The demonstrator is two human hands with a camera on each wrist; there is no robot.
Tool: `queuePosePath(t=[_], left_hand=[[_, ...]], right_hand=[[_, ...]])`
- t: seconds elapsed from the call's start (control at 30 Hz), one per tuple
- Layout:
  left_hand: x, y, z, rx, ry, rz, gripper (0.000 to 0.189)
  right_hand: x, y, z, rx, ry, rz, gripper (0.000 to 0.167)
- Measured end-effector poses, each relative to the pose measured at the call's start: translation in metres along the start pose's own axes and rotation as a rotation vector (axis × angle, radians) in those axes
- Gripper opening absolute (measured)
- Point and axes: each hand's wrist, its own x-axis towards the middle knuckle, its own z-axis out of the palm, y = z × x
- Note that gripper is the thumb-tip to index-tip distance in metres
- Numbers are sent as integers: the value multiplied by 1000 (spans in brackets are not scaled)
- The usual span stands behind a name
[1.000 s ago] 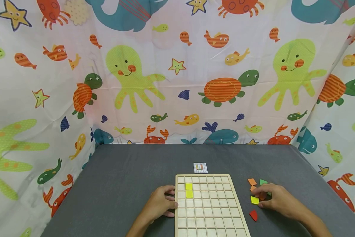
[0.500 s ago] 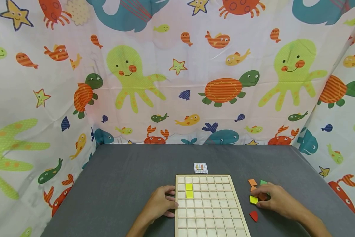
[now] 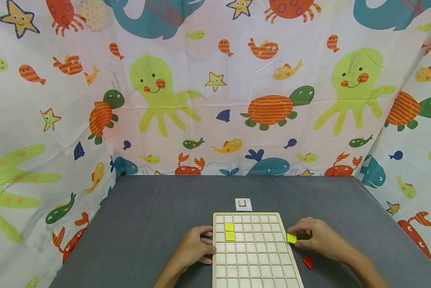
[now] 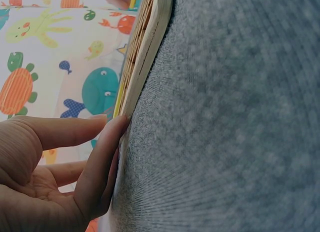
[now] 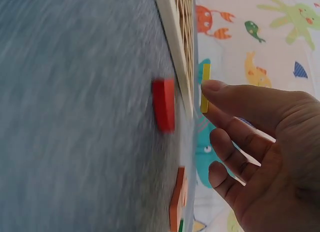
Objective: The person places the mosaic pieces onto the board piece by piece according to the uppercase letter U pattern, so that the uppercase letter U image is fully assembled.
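Between thumb and fingertip, my right hand point(image 3: 317, 238) pinches a yellow square tile point(image 3: 291, 238), held over the right edge of a wooden grid board point(image 3: 259, 260). The right wrist view shows this tile point(image 5: 205, 89) edge-on, raised above the cloth, its other fingers loosely bent. On the board's left side, my left hand point(image 3: 193, 246) touches the edge with extended fingers. Two yellow square tiles point(image 3: 229, 231) lie one below the other in the grid's second column, near the top.
A small printed card point(image 3: 243, 204) with a U-shaped pattern lies beyond the board. A red curved piece point(image 3: 307, 262) rests on the grey cloth point(image 3: 157, 212) right of it. Orange pieces point(image 5: 176, 199) show behind, mostly hidden by the right hand in the head view. A patterned curtain point(image 3: 215, 100) surrounds the table.
My right hand has lifted the yellow tile from beside the loose pieces and moved it left to the board's edge. The left hand stays where it was.
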Motion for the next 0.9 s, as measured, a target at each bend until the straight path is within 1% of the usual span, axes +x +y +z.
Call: queuePosePath(t=[0.1, 0.27, 0.33, 0.5, 0.67, 0.73, 0.9], left_hand=[[0, 0, 0, 0, 0, -6, 68], [1, -1, 0, 1, 5, -9, 68], [1, -1, 0, 0, 7, -7, 68], [1, -2, 0, 3, 7, -3, 68], [1, -1, 0, 1, 6, -2, 69], [1, -1, 0, 1, 6, -6, 69], [1, -1, 0, 0, 4, -10, 69]], right_hand=[[6, -4, 6, 64, -8, -29, 29], [16, -11, 15, 97, -4, -96, 30], [19, -14, 19, 114, -15, -110, 29], [29, -26, 28, 157, -48, -103, 29], [38, -36, 39, 163, -60, -153, 28], [42, -40, 42, 170, -77, -164, 27], [52, -49, 50, 172, -120, -152, 28]])
